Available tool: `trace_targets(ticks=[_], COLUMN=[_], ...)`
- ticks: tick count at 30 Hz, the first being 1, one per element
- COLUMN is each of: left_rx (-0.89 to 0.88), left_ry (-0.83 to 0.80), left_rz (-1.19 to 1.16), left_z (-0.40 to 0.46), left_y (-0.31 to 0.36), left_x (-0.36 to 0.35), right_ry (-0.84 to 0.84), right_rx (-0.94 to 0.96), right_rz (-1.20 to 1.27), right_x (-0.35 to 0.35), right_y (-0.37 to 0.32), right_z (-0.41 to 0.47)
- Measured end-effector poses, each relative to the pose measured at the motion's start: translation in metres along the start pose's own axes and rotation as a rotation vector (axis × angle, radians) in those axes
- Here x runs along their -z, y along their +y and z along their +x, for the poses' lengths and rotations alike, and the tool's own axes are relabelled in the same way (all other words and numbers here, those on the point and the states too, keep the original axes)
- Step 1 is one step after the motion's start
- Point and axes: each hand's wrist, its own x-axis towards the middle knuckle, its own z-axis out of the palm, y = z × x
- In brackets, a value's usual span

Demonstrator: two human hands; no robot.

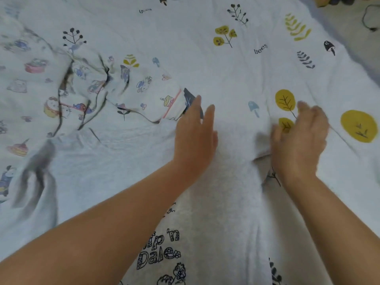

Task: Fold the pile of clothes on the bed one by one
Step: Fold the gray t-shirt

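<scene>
Lying flat: a white T-shirt with black "'n Dale" lettering and a cartoon chipmunk print is spread on the bed, its printed part nearest the camera and its plain upper part running away between the two hands.
Fabric: judged soft, light and limp, a thin knit that will wrinkle and slide on the cover, not hold a crease by itself; nothing fragile about it.
Where to hold: the best grip looks to be a pinch at an outer edge or shoulder corner, with the other palm flat on the cloth to keep it from dragging.
Left hand: the left hand lies over the shirt's upper left part, fingers straight and together, palm down, gripping nothing; whether it presses the cloth or hovers just above it cannot be told.
Right hand: the right hand is at the shirt's upper right edge, fingers bent downward and blurred; it appears to be at a fold of white cloth, but whether it has actually pinched it cannot be told.
Left of the shirt: a rumpled pile of clothes printed with small cartoon figures and cakes waits unfolded, with a grey-shadowed white piece below it.
Under the shirt: the bed cover, white with yellow leaves, dark sprigs and mushrooms.
Far right beyond the shirt: a dark cable on the floor.
</scene>
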Motion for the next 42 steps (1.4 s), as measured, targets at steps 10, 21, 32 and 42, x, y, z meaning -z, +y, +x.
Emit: trace_targets(ticks=[10, 21, 32, 42], left_rx=[-0.004, 0.110, 1.043, 0.583], left_ry=[-0.561, -0.456, -0.456, -0.378], left_rz=[0.142, -0.232, -1.219, -0.431], left_z=[-0.037, -0.090, -0.048, -0.042], left_y=[-0.026, -0.031, -0.032, -0.051], left_x=[-0.029, 0.021, 0.048, 0.034], right_ry=[-0.514, -0.543, -0.797, -0.798], right_rx=[0.138, -0.113, -0.010, 0.601], right_rz=[-0.393, 0.096, 0.361, -0.283], right_x=[-0.038, 0.025, 0.039, 0.012], right_y=[0.018, -0.010, -0.069, -0.040], right_z=[-0.033, 0.001, -0.082, -0.125])
